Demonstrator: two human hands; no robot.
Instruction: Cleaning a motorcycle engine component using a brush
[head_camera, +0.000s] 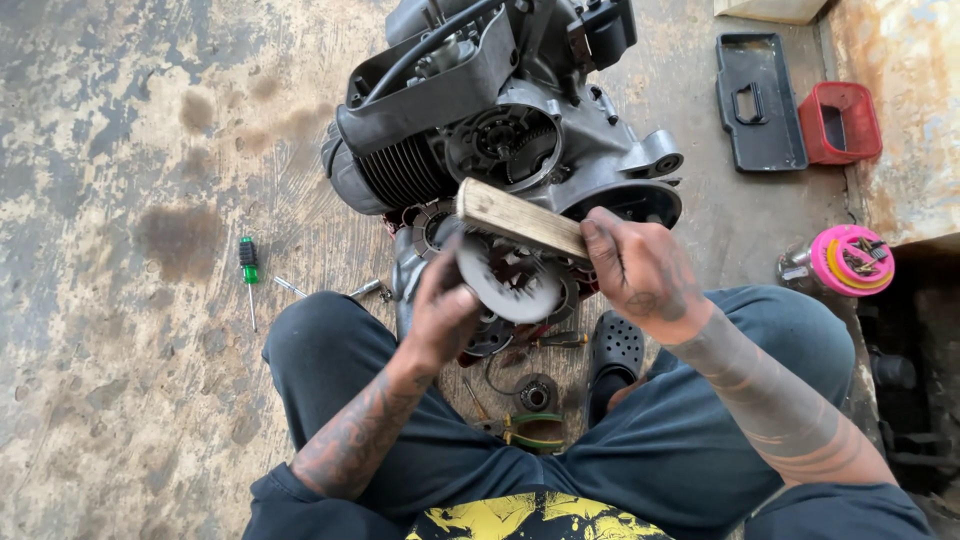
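I squat over a small grey engine (520, 130) that lies on the stained concrete floor. My left hand (440, 315) grips a round grey metal disc (505, 285), a clutch-like part, and holds it just in front of the engine. My right hand (640, 270) holds a flat wooden block (520, 218) by its right end. The block lies across the top edge of the disc and seems to touch it. Behind the disc more round toothed engine parts (432, 225) show.
A green-handled screwdriver (248, 265) and small metal tools (365, 290) lie on the floor at left. Pliers (530, 430) and a small round part (535, 393) lie between my knees. At right are a black tray (758, 100), a red box (840, 122) and a pink-lidded jar (850, 260).
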